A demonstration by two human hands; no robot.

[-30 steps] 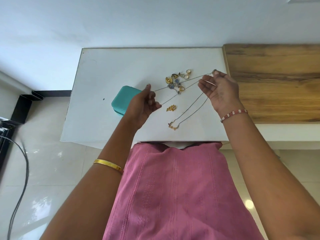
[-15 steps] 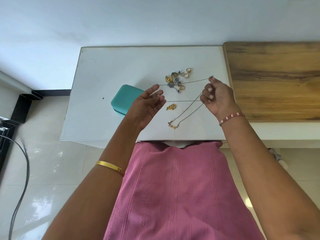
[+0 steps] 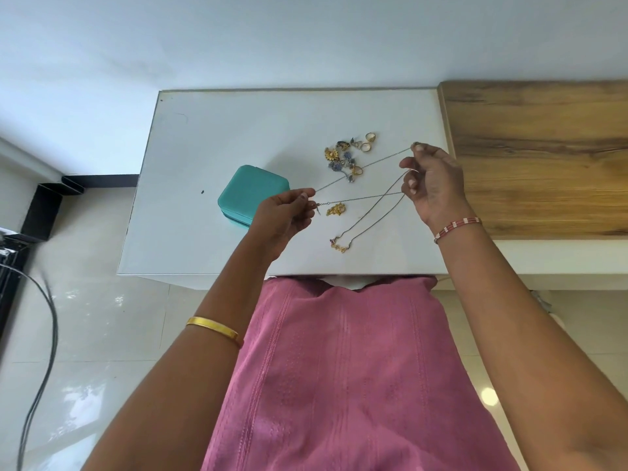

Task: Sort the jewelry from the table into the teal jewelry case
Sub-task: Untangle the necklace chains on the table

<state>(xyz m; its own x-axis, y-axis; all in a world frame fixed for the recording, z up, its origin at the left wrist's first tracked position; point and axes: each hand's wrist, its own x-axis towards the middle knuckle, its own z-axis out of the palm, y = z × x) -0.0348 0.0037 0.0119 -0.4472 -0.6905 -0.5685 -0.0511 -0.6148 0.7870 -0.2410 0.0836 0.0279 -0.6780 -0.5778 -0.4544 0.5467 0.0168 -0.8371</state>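
A thin silver chain is stretched above the white table between my two hands. My left hand pinches its clasp ends, and my right hand pinches the other part. A longer loop hangs from my right hand down to a gold pendant lying on the table. The teal jewelry case sits closed just left of my left hand. A pile of earrings and gold rings lies behind the chain. One gold piece lies under it.
A wooden counter adjoins the table on the right. Left of the table are a black stand on the tiled floor and dark cables. My pink garment fills the foreground below the table edge.
My left hand, open half a second ago, has closed its fingers on the chain ends. My right hand has stayed in place, holding the chain.
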